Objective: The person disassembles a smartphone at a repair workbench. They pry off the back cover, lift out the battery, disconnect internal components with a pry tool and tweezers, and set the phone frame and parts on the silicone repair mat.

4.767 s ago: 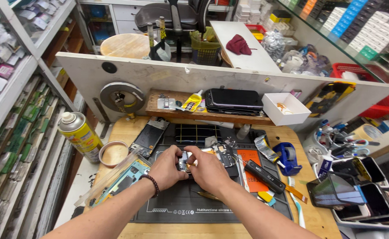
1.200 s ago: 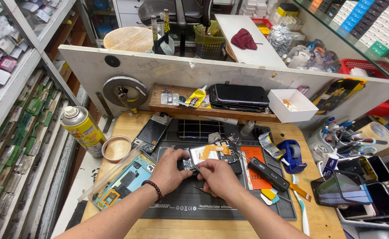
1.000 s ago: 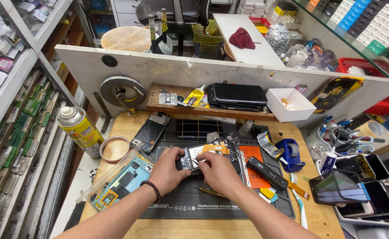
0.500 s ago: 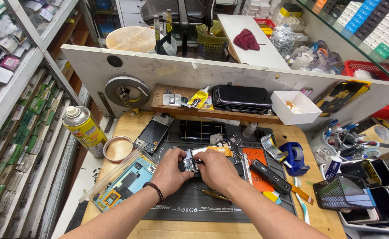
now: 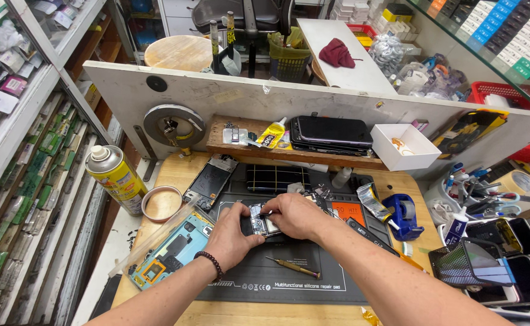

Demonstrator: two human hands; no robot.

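Observation:
An opened phone body (image 5: 259,224) with bare circuitry lies on the dark silicone repair mat (image 5: 277,284). My left hand (image 5: 231,232) grips its left side, a bead bracelet on the wrist. My right hand (image 5: 295,214) is curled over its right part, fingertips pinching at the board; whether a small tool or part is pinched there is hidden. A small screwdriver (image 5: 292,267) lies on the mat just below my hands.
A light-blue phone back cover (image 5: 171,250) lies left of the mat. A tape roll (image 5: 161,203) and a yellow spray can (image 5: 115,177) stand further left. A blue tape dispenser (image 5: 402,215), a glue tube (image 5: 368,201) and stacked phones (image 5: 500,259) crowd the right.
Both hands have stayed on the opened phone with small finger shifts. The screwdriver lies on the mat. The camera view has drifted slightly.

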